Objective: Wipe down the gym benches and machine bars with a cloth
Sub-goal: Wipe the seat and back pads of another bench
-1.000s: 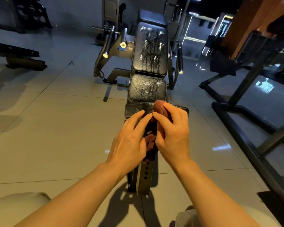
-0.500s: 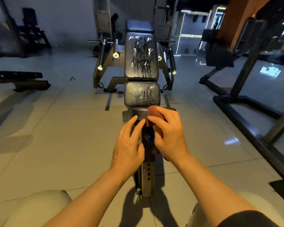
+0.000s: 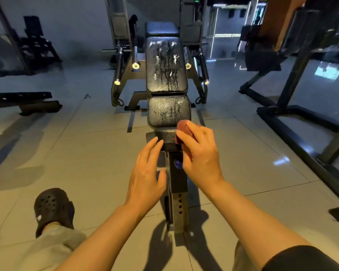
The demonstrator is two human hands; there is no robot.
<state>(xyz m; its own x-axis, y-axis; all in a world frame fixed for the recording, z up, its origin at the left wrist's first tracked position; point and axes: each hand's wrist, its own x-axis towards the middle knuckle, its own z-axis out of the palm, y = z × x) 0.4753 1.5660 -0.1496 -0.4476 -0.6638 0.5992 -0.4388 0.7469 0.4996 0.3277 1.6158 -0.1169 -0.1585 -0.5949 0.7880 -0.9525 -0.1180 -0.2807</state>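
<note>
1. Looking down a black padded gym bench [image 3: 165, 65] from its foot end; it runs straight away from the camera over a pale tiled floor [image 3: 82, 157].
2. Backrest pad [image 3: 166, 64] is inclined, streaked with white smears and dark drip lines. Seat pad [image 3: 168, 110] below it shows the same wet, streaky residue.
3. Small front pad [image 3: 165, 138] sits just below the seat pad, on top of a dark post [image 3: 177, 202] with a row of adjustment holes.
4. Right hand [image 3: 201, 155]: grip is curled around a bunched reddish-brown cloth [image 3: 182, 129], fingers pinching it. Cloth is at the right end of the front pad, touching the lower right corner of the seat pad.
5. Left hand [image 3: 146, 173]: grip is spread, holds nothing, fingers extended toward the left part of the front pad. Contact with the pad: cannot tell.
6. Machine arms with white end caps [image 3: 135, 65] flank the backrest on both sides.
7. Room is dim. Dark rack frame [image 3: 294, 79] on the right, a low flat bench [image 3: 22, 100] on the left, more equipment at the back wall.
8. Floor tiles are glossy, with light reflections on the right and long shadows on the left.
9. Person's foot in a black perforated clog [image 3: 52, 210] at lower left, light trouser leg [image 3: 37, 251] below it.
</note>
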